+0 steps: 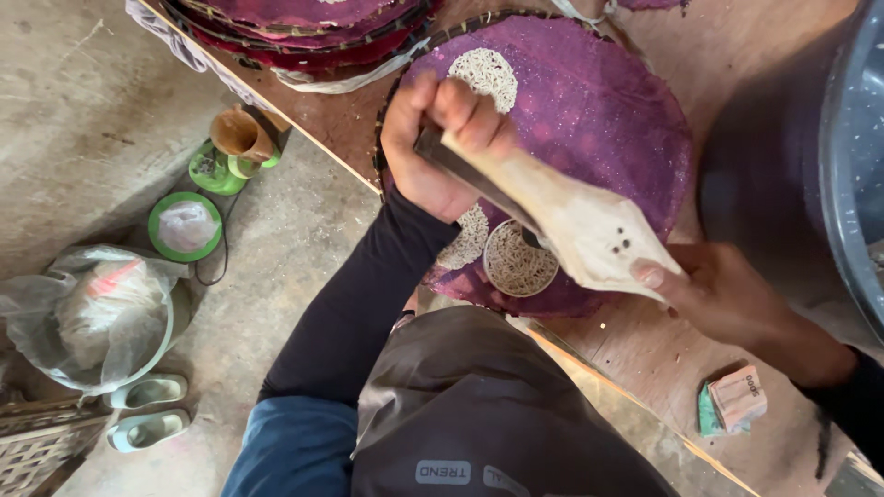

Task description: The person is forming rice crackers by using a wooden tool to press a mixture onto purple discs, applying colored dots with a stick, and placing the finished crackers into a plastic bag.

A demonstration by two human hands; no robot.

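Note:
My left hand (pixel 437 138) is shut on the top of a cream cloth squeeze bag (pixel 580 225) and on a dark flat bar (pixel 479 184) lying along it. My right hand (pixel 727 299) grips the bag's lower pointed end, where several small dark holes show. The bag hangs tilted over a round tray covered in purple cloth (pixel 599 110). On that cloth lie white noodle nests: one at the far side (pixel 486 74), and two just below the bag, one round (pixel 518 265) and one partly hidden (pixel 468 241).
More purple-covered trays (pixel 313 23) are stacked at the back of the wooden table (pixel 663 368). A big grey basin (pixel 856 138) stands at the right. A small packet (pixel 737 398) lies near my right arm. On the floor: green pots (pixel 216 166), a bagged bowl (pixel 101 313), sandals (pixel 147 410).

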